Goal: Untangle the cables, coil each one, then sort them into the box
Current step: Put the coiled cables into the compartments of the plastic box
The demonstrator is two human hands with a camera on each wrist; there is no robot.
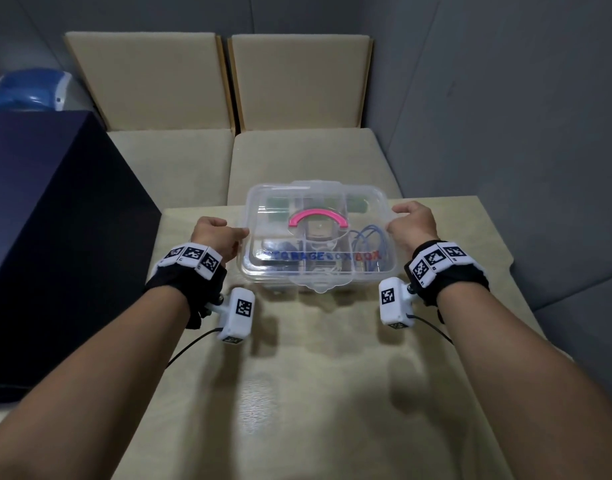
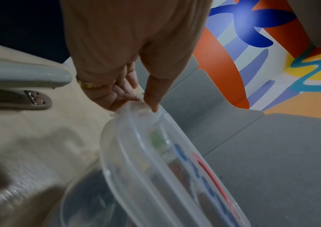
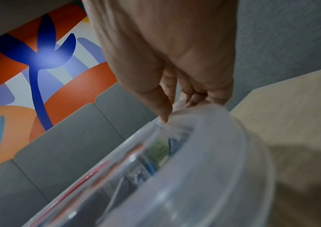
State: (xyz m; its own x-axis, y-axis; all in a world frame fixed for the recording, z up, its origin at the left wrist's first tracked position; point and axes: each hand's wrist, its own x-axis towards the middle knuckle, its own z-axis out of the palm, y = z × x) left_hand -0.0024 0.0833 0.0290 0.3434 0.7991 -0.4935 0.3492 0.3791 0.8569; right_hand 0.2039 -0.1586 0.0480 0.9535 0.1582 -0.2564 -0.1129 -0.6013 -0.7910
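The clear plastic box (image 1: 316,237) is located on the beige desk (image 1: 332,375), at the far edge, with its lid (image 1: 318,202) in place and a pink handle (image 1: 318,218) folded flat at the lid's centre. The box is gripped at both ends: the left hand (image 1: 218,237) is clamped on the left lid rim, thumb on top and fingers (image 2: 124,86) curled beneath, and the right hand (image 1: 413,223) is clamped likewise on the right rim, as is confirmed in both wrist views. Blue cables (image 1: 368,237) are visible through the lid in a right-hand compartment of the box; green items are seen in the far compartments, but what they are cannot be told. The box is judged light and thin-walled, rigid enough to be carried but likely to flex at the lid. The smooth plastic is judged slippery, so the rim lip is the surest point of hold. For carrying, the pink handle is judged usable once the lid is latched; whether the latch at the near edge of the box is engaged cannot be determined. The coiled cables are expected to be soft and springy, and are best pinched across the whole coil.
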